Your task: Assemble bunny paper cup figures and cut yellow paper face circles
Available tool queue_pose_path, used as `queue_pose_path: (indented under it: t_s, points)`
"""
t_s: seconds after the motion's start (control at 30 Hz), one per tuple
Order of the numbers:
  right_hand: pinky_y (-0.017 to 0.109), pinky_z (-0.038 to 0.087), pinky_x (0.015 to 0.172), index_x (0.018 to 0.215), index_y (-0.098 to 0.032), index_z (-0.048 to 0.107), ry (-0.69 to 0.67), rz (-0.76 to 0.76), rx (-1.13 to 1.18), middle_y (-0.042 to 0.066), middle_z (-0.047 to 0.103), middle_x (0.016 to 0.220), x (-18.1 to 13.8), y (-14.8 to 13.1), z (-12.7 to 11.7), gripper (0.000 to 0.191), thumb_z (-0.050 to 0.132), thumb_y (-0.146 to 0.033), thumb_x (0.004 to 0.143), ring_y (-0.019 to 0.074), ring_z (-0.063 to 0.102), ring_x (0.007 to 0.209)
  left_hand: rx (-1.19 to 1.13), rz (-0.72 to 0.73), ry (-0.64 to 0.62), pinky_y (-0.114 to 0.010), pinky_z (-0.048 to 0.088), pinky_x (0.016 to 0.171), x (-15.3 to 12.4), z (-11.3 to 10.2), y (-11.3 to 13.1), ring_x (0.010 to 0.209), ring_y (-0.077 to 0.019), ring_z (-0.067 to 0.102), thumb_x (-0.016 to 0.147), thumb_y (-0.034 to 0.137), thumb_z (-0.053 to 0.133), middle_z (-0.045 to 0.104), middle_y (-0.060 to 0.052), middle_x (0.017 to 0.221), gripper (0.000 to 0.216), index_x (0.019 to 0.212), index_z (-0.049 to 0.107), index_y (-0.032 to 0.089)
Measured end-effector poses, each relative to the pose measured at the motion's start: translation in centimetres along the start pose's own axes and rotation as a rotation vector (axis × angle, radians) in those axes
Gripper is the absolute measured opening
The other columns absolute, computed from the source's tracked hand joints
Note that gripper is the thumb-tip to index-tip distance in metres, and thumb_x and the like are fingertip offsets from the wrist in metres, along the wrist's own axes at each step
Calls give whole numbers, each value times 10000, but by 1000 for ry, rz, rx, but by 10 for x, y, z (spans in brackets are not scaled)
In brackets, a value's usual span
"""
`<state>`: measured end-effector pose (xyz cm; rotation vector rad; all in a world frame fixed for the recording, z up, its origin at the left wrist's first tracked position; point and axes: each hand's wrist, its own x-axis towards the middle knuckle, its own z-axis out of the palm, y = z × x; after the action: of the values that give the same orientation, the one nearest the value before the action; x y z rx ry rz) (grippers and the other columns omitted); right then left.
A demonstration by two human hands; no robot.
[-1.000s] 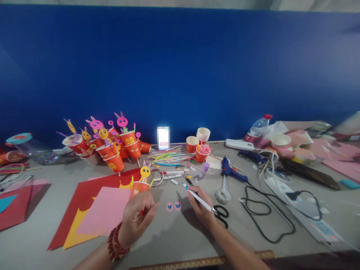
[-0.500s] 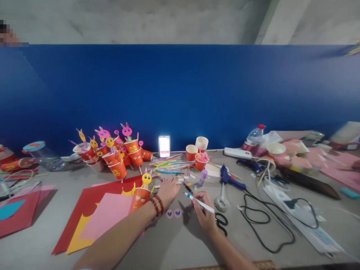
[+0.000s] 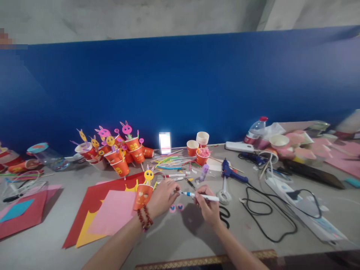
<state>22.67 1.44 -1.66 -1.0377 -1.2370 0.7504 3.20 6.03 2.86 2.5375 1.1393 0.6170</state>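
Observation:
My right hand [image 3: 207,204] is closed around a white marker [image 3: 209,197] with a blue band, its tip pointing left. Just left of that tip, my left hand [image 3: 164,195], with a red bead bracelet at the wrist, has its thumb and fingers pinched; whatever they hold is too small to tell. Two little pink discs with blue marks [image 3: 180,207] lie on the table below the hands. An orange paper cup [image 3: 143,195] with a yellow bunny figure stands behind my left wrist. Black-handled scissors [image 3: 224,216] lie partly hidden by my right hand.
Red, yellow and pink sheets [image 3: 112,212] lie at left, below clustered decorated cups [image 3: 119,168]. A blue glue gun [image 3: 232,172] stands right of centre, its black cord [image 3: 263,202] looping towards a power strip [image 3: 309,213]. Pens [image 3: 176,175] and coloured sticks [image 3: 171,162] lie beyond my hands.
My left hand has drawn back from among the pens and its fingers have come together near the marker's tip. The marker has turned more level. The camera view has tilted slightly.

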Motion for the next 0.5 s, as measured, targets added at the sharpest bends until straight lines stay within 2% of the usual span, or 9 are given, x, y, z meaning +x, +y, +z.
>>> queue_pose_path:
  t_s: [0.27,0.4,0.5]
  points:
    - [239,337,452,729,-217,534,-63,154,115,-41,547,529,-5,-3,13,267,600,-413,896,119,448,453,-121,37,-42,-325,474,832,-9,-6,7,930,-207,607,993,320,476,669,-44,940,192,947,620,201]
    - [221,313,432,710,-218,512,-39,227,196,-58,521,501,-8,-2,21,277,593,-411,891,104,420,428,-236,-39,-75,-288,477,755,-15,-7,8,856,-186,639,994,331,474,696,-28,919,193,965,621,209]
    - [215,313,431,684,-220,493,-14,260,245,-69,493,480,-6,-2,29,287,600,-403,878,102,415,420,-280,-73,-44,-280,467,720,-18,-6,8,800,-180,639,983,323,488,699,-21,859,193,920,629,208]
